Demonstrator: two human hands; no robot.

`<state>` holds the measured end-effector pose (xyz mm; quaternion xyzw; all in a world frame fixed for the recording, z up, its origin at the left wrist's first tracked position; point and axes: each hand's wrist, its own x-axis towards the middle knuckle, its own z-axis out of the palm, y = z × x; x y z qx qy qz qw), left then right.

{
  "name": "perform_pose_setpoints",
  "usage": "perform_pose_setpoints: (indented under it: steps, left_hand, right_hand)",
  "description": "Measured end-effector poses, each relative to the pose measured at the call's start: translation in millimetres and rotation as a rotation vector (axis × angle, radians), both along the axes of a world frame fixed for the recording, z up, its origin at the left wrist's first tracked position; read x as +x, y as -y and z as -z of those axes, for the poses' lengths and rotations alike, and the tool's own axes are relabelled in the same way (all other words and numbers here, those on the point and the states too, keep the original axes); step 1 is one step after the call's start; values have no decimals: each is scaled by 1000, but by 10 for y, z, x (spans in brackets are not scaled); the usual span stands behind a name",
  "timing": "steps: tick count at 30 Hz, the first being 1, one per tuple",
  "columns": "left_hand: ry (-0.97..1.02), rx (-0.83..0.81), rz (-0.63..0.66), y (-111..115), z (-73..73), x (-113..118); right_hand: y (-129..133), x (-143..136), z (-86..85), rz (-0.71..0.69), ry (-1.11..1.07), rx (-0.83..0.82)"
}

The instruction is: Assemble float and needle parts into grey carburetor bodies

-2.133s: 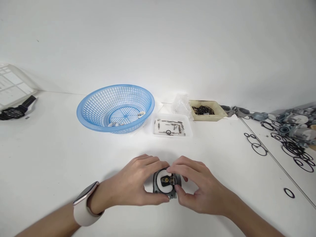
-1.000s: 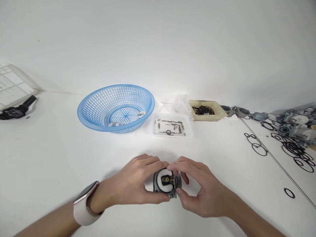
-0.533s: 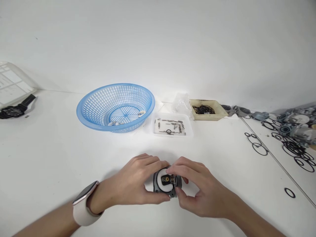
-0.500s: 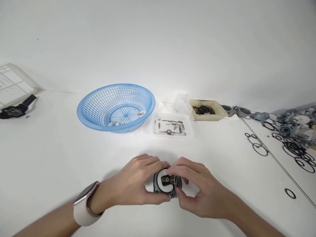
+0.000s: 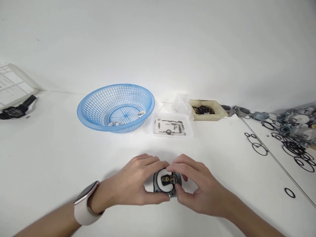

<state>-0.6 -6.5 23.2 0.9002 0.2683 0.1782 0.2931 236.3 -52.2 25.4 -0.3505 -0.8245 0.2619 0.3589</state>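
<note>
A grey metal carburetor body (image 5: 155, 184) rests on the white table near the front middle. Inside its round opening lies a white C-shaped float (image 5: 163, 188), with brass and dark parts at the centre. My left hand (image 5: 140, 179) grips the body from the left, thumb at the near edge and fingers at the far edge. From the right, my right hand (image 5: 197, 186) pinches at the small metal parts beside the float, its index finger at the float's upper end and its thumb on the near side. Whatever lies between those fingertips is too small to make out.
Behind stand a blue basket (image 5: 91, 123), a white tray (image 5: 190, 130) of small metal parts and a cream box (image 5: 219, 113) of black rings. Black O-rings (image 5: 260, 149) and metal bodies (image 5: 302, 133) lie right; a black watch (image 5: 17, 112) is far left.
My right thumb has moved slightly up and left along the small metal parts. The left hand and the carburetor body have hardly moved.
</note>
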Motion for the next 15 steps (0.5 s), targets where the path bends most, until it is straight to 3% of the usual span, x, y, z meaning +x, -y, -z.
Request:
perform_pose_setpoints:
  steps: [15]
  left_hand:
    - [-6, 15, -3, 4, 10, 1]
  right_hand:
    - [11, 5, -18, 0, 25, -7]
